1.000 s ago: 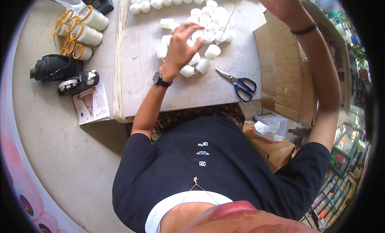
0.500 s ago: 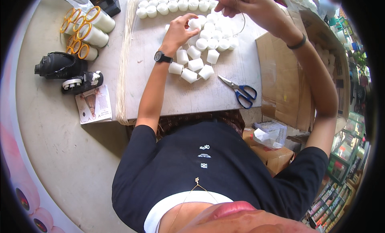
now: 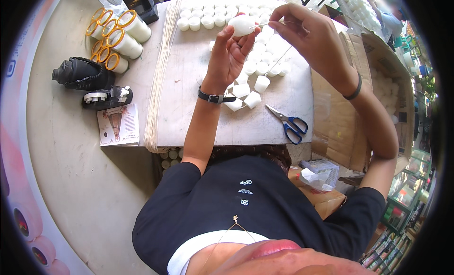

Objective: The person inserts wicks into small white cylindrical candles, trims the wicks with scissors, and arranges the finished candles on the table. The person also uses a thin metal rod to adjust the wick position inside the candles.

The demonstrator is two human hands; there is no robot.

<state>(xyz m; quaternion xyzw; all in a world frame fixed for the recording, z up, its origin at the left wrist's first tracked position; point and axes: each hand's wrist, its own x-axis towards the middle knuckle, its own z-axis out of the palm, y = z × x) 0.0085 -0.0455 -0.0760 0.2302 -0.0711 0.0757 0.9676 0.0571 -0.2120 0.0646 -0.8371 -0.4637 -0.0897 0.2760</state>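
Note:
My left hand (image 3: 228, 58) is raised above the table and closed round a white wax candle (image 3: 243, 26), its fingertips at the sides. A pale wick cord (image 3: 281, 58) comes out of the candle's end. The thumb and fingers of my right hand (image 3: 316, 37) pinch this cord just to the right of the candle, and a length of it hangs down toward the table. Below lie several loose candles (image 3: 241, 90), some of them strung together on cord. Blue-handled scissors (image 3: 294, 129) rest half open at the table's right front.
A long bundle of cords (image 3: 156, 93) runs down the table's left side. Rows of candles (image 3: 206, 22) stand at the back. Left are gold-rimmed jars (image 3: 126, 44), a black bottle (image 3: 84, 72) and a printed card (image 3: 119, 124). A cardboard box (image 3: 340, 109) stands right.
My left hand has lifted a candle from the table and turned palm toward me. My right hand has come lower and slightly right, bringing the cord to the candle's end.

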